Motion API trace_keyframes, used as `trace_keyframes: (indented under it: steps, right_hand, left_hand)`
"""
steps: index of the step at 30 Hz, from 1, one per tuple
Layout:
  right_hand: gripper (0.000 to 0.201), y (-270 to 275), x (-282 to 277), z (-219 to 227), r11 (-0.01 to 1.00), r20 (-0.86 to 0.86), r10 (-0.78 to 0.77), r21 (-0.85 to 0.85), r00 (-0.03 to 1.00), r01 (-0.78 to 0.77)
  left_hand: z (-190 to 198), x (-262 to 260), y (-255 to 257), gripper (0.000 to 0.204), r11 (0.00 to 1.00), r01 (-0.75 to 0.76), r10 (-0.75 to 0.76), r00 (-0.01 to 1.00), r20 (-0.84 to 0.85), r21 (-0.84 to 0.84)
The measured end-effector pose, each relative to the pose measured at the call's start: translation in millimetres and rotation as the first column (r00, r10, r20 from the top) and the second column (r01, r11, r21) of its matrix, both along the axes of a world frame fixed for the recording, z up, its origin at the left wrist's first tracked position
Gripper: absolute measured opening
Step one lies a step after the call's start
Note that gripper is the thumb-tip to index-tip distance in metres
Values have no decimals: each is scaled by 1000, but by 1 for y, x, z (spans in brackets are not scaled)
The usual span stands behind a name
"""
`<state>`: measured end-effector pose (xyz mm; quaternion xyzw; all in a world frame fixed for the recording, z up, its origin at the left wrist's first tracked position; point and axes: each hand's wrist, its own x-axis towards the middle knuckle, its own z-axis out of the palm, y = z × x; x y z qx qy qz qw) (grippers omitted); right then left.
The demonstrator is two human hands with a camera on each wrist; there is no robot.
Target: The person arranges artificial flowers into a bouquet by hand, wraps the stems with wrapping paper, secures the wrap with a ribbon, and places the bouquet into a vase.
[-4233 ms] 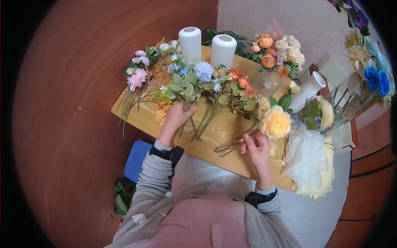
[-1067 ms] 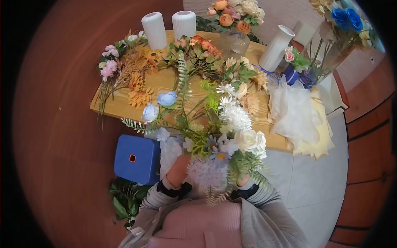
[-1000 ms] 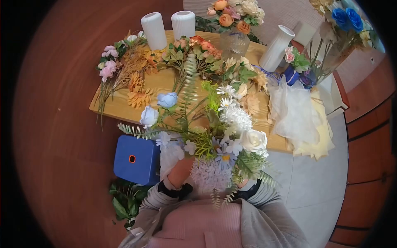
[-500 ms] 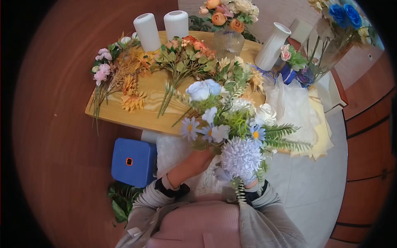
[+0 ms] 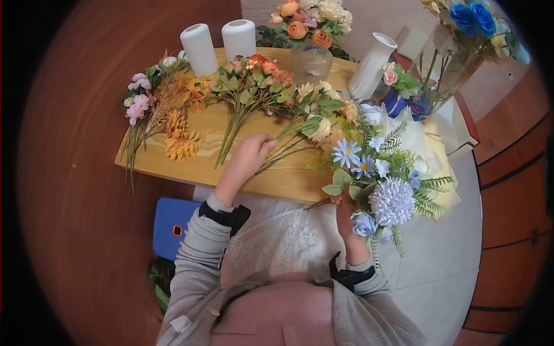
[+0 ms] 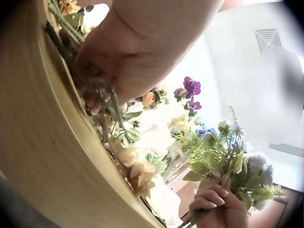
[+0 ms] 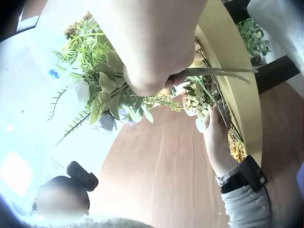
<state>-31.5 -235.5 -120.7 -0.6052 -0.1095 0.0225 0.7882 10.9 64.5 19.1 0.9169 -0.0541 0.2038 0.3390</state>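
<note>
My right hand (image 5: 346,222) grips the stems of a bouquet (image 5: 392,200) at the table's front right. The bouquet mixes a large pale-blue pompom bloom, blue daisies, blue roses, white flowers and ferns; its bare stem ends poke out left of the hand. Over the table, my left hand (image 5: 249,158) has its fingers curled and pinches a green flower stem (image 5: 284,132) that leads toward the cream flowers (image 5: 317,128). The left wrist view shows more dark stems (image 6: 110,107) under that hand. Its fingertips are partly hidden there.
On the wooden table (image 5: 277,179) lie orange-red flowers (image 5: 254,81), yellow-orange flowers (image 5: 182,145) and pink flowers (image 5: 138,106). White vases (image 5: 199,51) and a glass vase (image 5: 311,63) stand behind. Wrapping sheets (image 5: 435,150) lie right; a blue stool (image 5: 173,222) stands below left.
The bouquet, earlier in front of my body with both hands at it, has moved right in my right hand. My left hand has left it and reached forward to the stems on the table.
</note>
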Motion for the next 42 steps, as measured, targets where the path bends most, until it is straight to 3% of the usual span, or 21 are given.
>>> trace_keyframes:
  steps: [2,4,5,7,11,13,14,17,18,20,23,25,26,27,29,30,32,36,38,41,42]
  right_hand:
    - [32,5,-1,8,994,-79,-82,65,993,87]
    - [40,12,-15,35,962,-38,-173,-222,984,160]
    - [40,13,-16,48,962,-30,-181,-214,983,170]
    - [43,15,-18,65,873,159,-49,-473,986,120]
    - [43,23,-19,86,895,176,11,-441,984,69]
    - [36,33,-22,97,934,273,-90,-311,958,176]
    - [25,33,-9,104,910,89,66,403,994,-96]
    - [15,48,-15,156,972,180,-100,227,979,58]
    - [24,38,-11,132,973,217,-223,-15,950,232]
    - [21,45,-11,153,971,222,-216,-55,951,234]
    - [10,59,-20,179,971,150,-181,-129,972,201]
    - [24,57,-6,138,895,63,-83,443,995,46]
    - [34,62,7,141,928,217,-5,366,976,-77]
    - [28,69,-3,139,953,273,-68,302,960,-19]
    - [28,56,32,139,845,470,296,277,832,-457]
    - [28,66,31,133,845,474,296,275,829,-459]
    - [29,104,14,145,918,233,-72,396,970,-27]
    - [28,114,-9,167,976,341,-39,216,939,-38]
    - [27,109,-21,177,995,407,-7,98,913,-36]
    - [26,112,-31,199,997,504,48,-76,862,-10]
    - [25,121,-31,209,991,537,65,-132,841,7]
  left_hand:
    - [1,10,0,18,983,142,-159,976,-150,-113]
    - [3,9,-4,16,976,111,-119,992,-33,-186]
    - [5,7,-6,15,961,83,-66,995,75,-263]
    - [5,3,-3,14,908,58,-46,998,40,-415]
    - [15,-16,-3,13,631,98,-84,995,58,-770]
    - [24,-29,-5,13,533,138,-117,989,89,-835]
    - [28,-34,-5,13,419,173,-159,981,115,-891]
    - [32,-46,-1,13,295,220,-160,971,179,-930]
    - [30,-49,-2,13,293,221,-156,971,181,-930]
    - [28,-56,-6,13,268,183,-134,979,151,-946]
    - [23,-63,-18,14,342,174,-94,984,151,-923]
    - [15,-66,-26,14,352,161,-15,986,166,-922]
    - [13,-67,-31,14,360,141,78,980,180,-922]
    - [12,-68,-37,14,359,152,64,980,187,-921]
    - [13,-72,-50,14,413,115,257,937,236,-903]
    - [13,-75,-55,14,414,119,256,936,241,-903]
    - [12,-81,-66,13,428,114,262,934,243,-897]
    - [-7,-85,-76,15,472,194,203,925,321,-860]
    - [-17,-90,-73,21,795,70,136,948,289,-603]
    - [-6,-86,-79,24,635,261,15,937,349,-727]
    - [2,-88,-75,26,814,165,65,927,369,-557]
